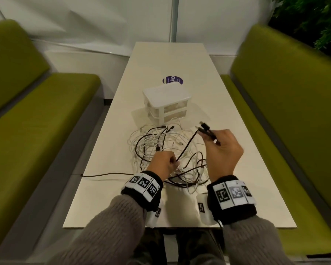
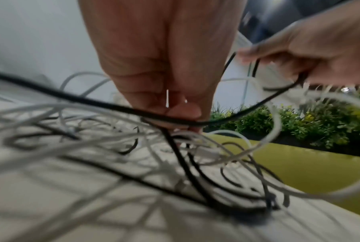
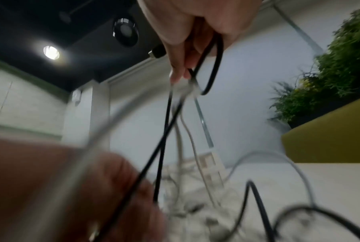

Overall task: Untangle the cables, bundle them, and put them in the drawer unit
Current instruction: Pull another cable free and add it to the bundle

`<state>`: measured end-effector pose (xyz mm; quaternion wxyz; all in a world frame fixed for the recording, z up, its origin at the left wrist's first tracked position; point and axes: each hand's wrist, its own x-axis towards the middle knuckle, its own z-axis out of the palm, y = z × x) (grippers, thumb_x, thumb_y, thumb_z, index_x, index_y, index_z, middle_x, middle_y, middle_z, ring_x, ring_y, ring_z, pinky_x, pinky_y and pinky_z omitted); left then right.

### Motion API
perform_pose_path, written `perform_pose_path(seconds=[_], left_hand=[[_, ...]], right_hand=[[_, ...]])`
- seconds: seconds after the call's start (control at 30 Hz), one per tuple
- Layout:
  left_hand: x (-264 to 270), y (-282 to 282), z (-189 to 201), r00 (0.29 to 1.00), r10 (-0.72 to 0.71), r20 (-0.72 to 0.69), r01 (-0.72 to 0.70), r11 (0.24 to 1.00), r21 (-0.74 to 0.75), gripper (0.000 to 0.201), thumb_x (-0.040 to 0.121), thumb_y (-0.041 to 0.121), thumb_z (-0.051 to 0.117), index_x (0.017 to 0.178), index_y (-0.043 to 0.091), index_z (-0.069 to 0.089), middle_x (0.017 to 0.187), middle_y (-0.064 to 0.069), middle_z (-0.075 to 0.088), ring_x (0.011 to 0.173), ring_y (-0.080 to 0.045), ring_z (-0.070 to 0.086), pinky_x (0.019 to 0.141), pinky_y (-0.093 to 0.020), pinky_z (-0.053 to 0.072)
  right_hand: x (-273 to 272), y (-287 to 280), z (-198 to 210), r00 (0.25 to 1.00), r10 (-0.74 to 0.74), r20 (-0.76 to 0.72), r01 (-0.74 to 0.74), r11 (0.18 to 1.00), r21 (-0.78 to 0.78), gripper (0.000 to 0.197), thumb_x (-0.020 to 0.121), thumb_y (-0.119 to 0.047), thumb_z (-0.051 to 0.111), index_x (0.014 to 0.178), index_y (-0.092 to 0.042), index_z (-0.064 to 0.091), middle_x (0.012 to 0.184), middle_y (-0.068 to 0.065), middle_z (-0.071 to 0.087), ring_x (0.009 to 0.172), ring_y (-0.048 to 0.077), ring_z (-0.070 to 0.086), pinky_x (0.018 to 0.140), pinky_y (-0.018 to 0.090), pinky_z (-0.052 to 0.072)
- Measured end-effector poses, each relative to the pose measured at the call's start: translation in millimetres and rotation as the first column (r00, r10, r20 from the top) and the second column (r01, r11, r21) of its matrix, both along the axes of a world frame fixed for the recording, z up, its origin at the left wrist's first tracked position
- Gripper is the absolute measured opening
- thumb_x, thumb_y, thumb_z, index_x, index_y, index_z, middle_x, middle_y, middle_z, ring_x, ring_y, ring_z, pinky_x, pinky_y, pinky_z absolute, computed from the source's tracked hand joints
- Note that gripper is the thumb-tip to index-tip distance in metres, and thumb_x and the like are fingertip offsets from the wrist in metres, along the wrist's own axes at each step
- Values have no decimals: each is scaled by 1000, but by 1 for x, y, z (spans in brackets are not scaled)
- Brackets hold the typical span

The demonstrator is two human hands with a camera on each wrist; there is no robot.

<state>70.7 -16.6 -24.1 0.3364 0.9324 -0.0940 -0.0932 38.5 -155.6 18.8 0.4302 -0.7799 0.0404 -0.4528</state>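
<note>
A tangle of black and white cables (image 1: 161, 148) lies on the cream table (image 1: 237, 150) in front of a small white drawer unit (image 1: 166, 100). My right hand (image 1: 218, 144) is raised above the pile and pinches a black cable (image 1: 187, 145) folded into short loops, its plug ends (image 1: 203, 126) sticking out to the left. That cable runs down to my left hand (image 1: 165, 163), which pinches it low over the tangle. In the left wrist view the left fingers (image 2: 183, 113) close on the black cable (image 2: 104, 104); in the right wrist view the right fingers (image 3: 181, 65) hold the black loop (image 3: 214, 65).
Green benches (image 1: 36, 119) flank the table on both sides. A purple round sticker (image 1: 172, 80) lies behind the drawer unit. One black cable end (image 1: 103, 175) trails off the table's left edge. Plants (image 1: 313, 20) stand at the far right.
</note>
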Motion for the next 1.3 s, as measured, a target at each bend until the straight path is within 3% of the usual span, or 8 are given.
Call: perform_pose_path(seconds=[0.23, 0.47, 0.57, 0.7, 0.83, 0.93, 1.13, 1.3], left_hand=[[0, -2, -5, 1000, -23, 12, 23, 998, 56, 18, 90, 22, 59, 88, 5, 63, 90, -11, 65, 76, -15, 51, 68, -23, 39], [-2, 3, -2, 1000, -29, -3, 29, 1000, -4, 18, 94, 20, 51, 97, 4, 57, 93, -13, 64, 84, -24, 56, 66, -24, 33], [-4, 6, 2, 998, -58, 2, 58, 998, -8, 16, 95, 20, 48, 99, 6, 53, 91, -12, 63, 87, -28, 58, 66, -25, 33], [-8, 5, 3, 994, -111, -22, 111, 994, 8, 14, 97, 14, 42, 107, 15, 51, 83, -4, 60, 82, -28, 60, 66, -29, 41], [-11, 3, 4, 983, -182, 6, 181, 980, 79, 33, 90, -3, 40, 120, 0, 53, 104, -18, 64, 96, -31, 61, 80, -35, 49], [-14, 4, 2, 974, -216, 68, 216, 976, 15, 45, 90, -1, 44, 133, 10, 48, 107, -15, 64, 96, -28, 62, 81, -33, 49], [-8, 7, 3, 986, -163, 35, 164, 987, -6, 25, 89, 8, 55, 113, 3, 55, 99, -17, 65, 87, -27, 60, 72, -23, 43], [-4, 10, 12, 963, -256, -78, 249, 964, -91, 29, 89, 23, 60, 115, 17, 49, 93, -9, 66, 64, -8, 55, 67, -28, 47]], right_hand=[[-6, -5, 26, 998, 31, 57, -45, 962, 270, 11, 79, -20, 77, 77, -18, 66, 69, -16, 49, 62, -4, 46, 60, 8, 35], [-10, 1, -10, 888, 260, -378, -88, 906, 415, 13, 99, -33, 47, 98, -21, 51, 99, 2, 52, 86, 11, 48, 74, 21, 35], [-7, 7, -22, 801, 381, -461, -60, 818, 572, 25, 101, -36, 40, 89, -18, 54, 87, -4, 56, 75, 10, 48, 75, 28, 35], [-6, 19, -29, 708, 377, -598, -142, 905, 402, 25, 90, -46, 58, 81, -24, 53, 69, -10, 53, 66, 12, 51, 61, 27, 37], [-3, 32, -27, 672, 315, -670, -142, 943, 301, 33, 80, -51, 69, 87, -21, 59, 74, -7, 61, 69, 11, 57, 59, 23, 40], [2, 36, -30, 668, 285, -687, -108, 951, 289, 28, 85, -47, 66, 82, -19, 60, 73, -1, 62, 71, 17, 58, 63, 26, 39], [4, 30, -33, 739, 359, -570, -126, 905, 407, 24, 91, -29, 63, 84, -8, 73, 74, 5, 65, 75, 19, 58, 60, 24, 40], [8, 17, -30, 755, 457, -471, -159, 824, 544, 30, 96, -23, 56, 69, -16, 66, 42, -17, 51, 51, 1, 48, 63, 19, 38]])
